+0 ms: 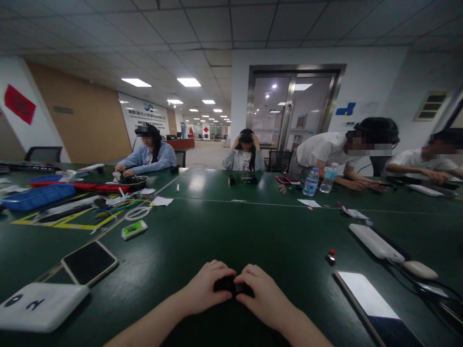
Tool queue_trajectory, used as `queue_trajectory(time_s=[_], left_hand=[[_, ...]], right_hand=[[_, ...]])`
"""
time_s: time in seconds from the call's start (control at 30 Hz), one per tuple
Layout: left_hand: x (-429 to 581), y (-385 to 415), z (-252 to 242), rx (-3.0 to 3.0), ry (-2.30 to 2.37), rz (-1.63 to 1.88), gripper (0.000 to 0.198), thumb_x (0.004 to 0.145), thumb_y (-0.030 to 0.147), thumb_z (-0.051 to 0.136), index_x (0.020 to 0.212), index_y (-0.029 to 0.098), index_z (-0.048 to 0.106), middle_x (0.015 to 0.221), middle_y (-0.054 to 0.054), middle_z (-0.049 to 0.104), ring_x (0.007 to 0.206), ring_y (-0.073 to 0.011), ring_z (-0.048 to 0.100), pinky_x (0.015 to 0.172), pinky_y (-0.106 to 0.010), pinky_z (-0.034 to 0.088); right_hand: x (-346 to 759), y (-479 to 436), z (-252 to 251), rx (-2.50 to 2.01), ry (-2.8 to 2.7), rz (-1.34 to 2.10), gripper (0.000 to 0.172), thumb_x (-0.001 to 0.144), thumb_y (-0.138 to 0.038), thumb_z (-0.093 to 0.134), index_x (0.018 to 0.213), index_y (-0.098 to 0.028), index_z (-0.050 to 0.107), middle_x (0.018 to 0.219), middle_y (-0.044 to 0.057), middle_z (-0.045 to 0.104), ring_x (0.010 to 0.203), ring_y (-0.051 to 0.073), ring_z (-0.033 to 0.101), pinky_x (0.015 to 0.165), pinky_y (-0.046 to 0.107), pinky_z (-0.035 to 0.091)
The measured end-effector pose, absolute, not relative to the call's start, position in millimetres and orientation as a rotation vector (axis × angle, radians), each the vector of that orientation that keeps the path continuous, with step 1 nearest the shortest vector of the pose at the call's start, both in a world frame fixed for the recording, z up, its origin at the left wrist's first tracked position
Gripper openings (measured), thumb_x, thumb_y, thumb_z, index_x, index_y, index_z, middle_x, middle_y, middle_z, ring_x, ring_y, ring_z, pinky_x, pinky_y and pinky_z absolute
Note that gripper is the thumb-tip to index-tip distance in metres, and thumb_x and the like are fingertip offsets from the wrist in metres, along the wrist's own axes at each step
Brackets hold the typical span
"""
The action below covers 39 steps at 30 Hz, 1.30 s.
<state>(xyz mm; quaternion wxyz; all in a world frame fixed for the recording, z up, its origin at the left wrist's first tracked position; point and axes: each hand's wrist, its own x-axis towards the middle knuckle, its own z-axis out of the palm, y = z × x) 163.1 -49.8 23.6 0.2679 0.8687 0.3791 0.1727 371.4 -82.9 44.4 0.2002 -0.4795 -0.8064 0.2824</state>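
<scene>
Both hands low center of frame, thumbs and fingers curled in, tips almost meeting. Left hand (210,286) gripping the left end of a small dark object (224,283); right hand (264,294) gripping its right end. Object sits between the two hands, bottom center, mostly covered by fingers; too dark to say what it is or whether it's one piece or two. Can't tell if it touches the green surface (217,231).

Lower left: white box (43,308) with black marks, cut by frame edge; phone (89,262) just behind it, dark screen up. Farther back on the left, green-and-white gadget (134,230), then white coiled cable (138,213). Blue tray (39,198) at left edge, mid-height.

Lower right: big phone (372,303), screen bright on its far part, cut by bottom edge. Small red-and-silver item (330,258) near its far end. White power bank-like block (376,242) and pale rounded piece (419,270) at right, dark cables alongside.

Right of center, far side: two water bottles (311,182), upright, side by side. Four other people seated or leaning along the far side; the middle one has both hands up at the head.
</scene>
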Motion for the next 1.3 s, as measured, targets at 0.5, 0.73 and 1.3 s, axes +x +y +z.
queue_trajectory(time_s=[0.5,0.73,1.3], left_hand=[[163,-55,39,2.291,0.999,0.367,0.042,0.077,0.032,0.058,0.118,0.029,0.053,0.116,-0.002,0.054,0.107,-0.0210,0.047,0.094,-0.036,0.034],[162,-54,33,2.282,0.994,0.412,0.044,0.076,0.031,0.059,0.120,0.029,0.053,0.118,-0.003,0.054,0.109,-0.0206,0.046,0.095,-0.036,0.035],[163,-55,37,2.279,1.005,0.446,0.045,0.073,0.030,0.061,0.117,0.025,0.056,0.115,-0.005,0.057,0.108,-0.0209,0.049,0.097,-0.038,0.035]], right_hand=[[430,-41,29,-1.394,-1.103,0.985,0.042,0.075,-0.046,0.058,0.109,-0.020,0.055,0.108,0.006,0.060,0.098,0.022,0.055,0.078,0.032,0.045],[434,-34,10,-1.405,-0.982,1.065,0.047,0.070,-0.049,0.062,0.106,-0.020,0.058,0.105,0.007,0.062,0.094,0.024,0.058,0.074,0.034,0.048],[427,-37,9,-1.482,-1.008,1.104,0.049,0.070,-0.052,0.061,0.108,-0.020,0.059,0.106,0.007,0.063,0.092,0.024,0.059,0.073,0.035,0.051]])
